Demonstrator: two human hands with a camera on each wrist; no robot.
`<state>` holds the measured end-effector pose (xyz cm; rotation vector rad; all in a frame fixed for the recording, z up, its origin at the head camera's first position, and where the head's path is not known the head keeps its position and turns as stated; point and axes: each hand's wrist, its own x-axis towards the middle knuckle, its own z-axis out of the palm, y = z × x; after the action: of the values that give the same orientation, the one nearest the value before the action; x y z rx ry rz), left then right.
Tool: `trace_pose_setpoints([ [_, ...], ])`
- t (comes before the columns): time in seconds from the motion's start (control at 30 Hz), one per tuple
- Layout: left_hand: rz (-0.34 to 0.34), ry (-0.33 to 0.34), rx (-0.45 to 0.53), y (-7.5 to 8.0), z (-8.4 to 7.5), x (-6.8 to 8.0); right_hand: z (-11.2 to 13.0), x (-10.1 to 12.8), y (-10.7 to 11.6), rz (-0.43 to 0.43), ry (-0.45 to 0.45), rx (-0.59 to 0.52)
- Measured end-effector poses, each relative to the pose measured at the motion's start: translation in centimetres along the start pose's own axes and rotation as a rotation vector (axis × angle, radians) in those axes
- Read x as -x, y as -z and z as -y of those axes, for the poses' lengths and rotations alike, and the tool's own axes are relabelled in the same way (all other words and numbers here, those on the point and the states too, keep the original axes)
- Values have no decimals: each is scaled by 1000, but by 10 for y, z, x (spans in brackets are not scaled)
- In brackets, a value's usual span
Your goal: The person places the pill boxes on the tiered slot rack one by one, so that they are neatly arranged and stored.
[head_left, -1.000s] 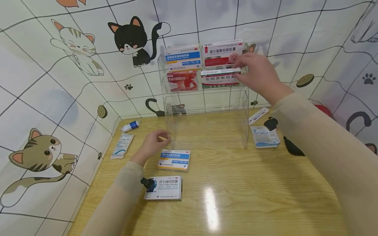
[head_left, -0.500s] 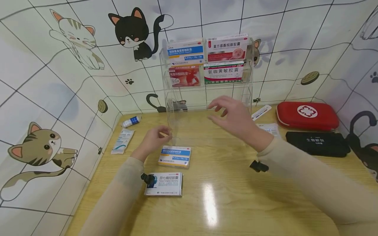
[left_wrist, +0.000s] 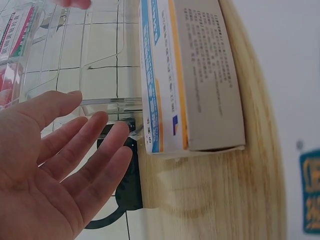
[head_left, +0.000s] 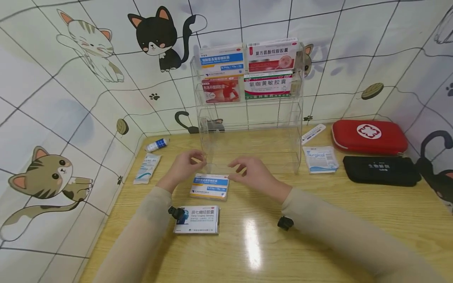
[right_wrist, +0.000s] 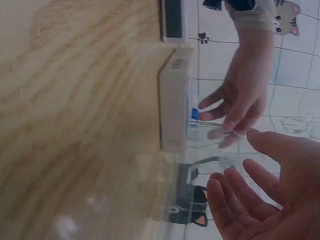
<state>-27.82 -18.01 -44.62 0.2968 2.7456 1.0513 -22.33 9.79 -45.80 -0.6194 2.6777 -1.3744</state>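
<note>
Surface: wooden desk (head_left: 318, 236), pale grain, glossy, one bright reflection near the middle; set into a corner.

Room: walls (head_left: 53, 118) of white tile pattern with dark grid lines, printed with cartoon cats, paw marks and yarn balls.

Item 1: blue-and-white medicine box (head_left: 209, 186), flat on the desk just in front of the clear acrylic rack (head_left: 247, 118). It lies between both hands.

Item 2: left hand (head_left: 182, 169), at the rack's lower left corner, just beside the box's far left edge; fingers (left_wrist: 85, 145) apart and relaxed, gripping nothing.

Item 3: right hand (head_left: 253, 175), over the box's right end, close to it; contact cannot be told. Fingers (right_wrist: 235, 200) spread and loosely bent, holding nothing.

Item 4: white medicine box (head_left: 196, 220) with blue picture, nearer the person, flat.

Item 5: rack, tiered, against the back wall; four medicine boxes (head_left: 247, 68) upright in the two upper tiers, lower tiers showing none.

Item 6: left of rack, a small white bottle (head_left: 157, 145) and a sealed pouch (head_left: 146, 169).

Item 7: right of rack, a thermometer (head_left: 313, 133), a Surgical packet (head_left: 320, 159), a red first-aid case (head_left: 369, 136), a black pouch (head_left: 380, 170).
</note>
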Motion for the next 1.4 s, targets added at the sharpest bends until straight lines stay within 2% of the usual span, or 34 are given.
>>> trace_pose_setpoints([
  [0.2, 9, -1, 2, 3, -1, 1, -8, -6, -22, 55, -17, 15],
  [0.53, 5, 17, 1, 3, -4, 2, -14, -11, -43, 113, -42, 134],
  [0.67, 4, 20, -4, 3, -3, 2, -13, -8, -44, 101, -89, 111],
  [0.73, 6, 23, -5, 3, -3, 1, -12, -5, -43, 83, -120, 49],
  [0.87, 9, 36, 1, 4, -2, 0, -11, 3, -35, 19, -168, -106],
  [0.97, 9, 39, 6, 4, 0, 0, -14, 9, -28, -19, -168, -189],
  [1.13, 9, 25, 10, 3, 1, 0, -9, 23, -5, -30, -142, -236],
  [1.27, 7, 6, 11, 3, 1, -1, 2, 28, 23, -55, -80, -229],
  [1.4, -3, -5, 0, 2, 3, -1, 15, 23, 57, -101, -2, -226],
])
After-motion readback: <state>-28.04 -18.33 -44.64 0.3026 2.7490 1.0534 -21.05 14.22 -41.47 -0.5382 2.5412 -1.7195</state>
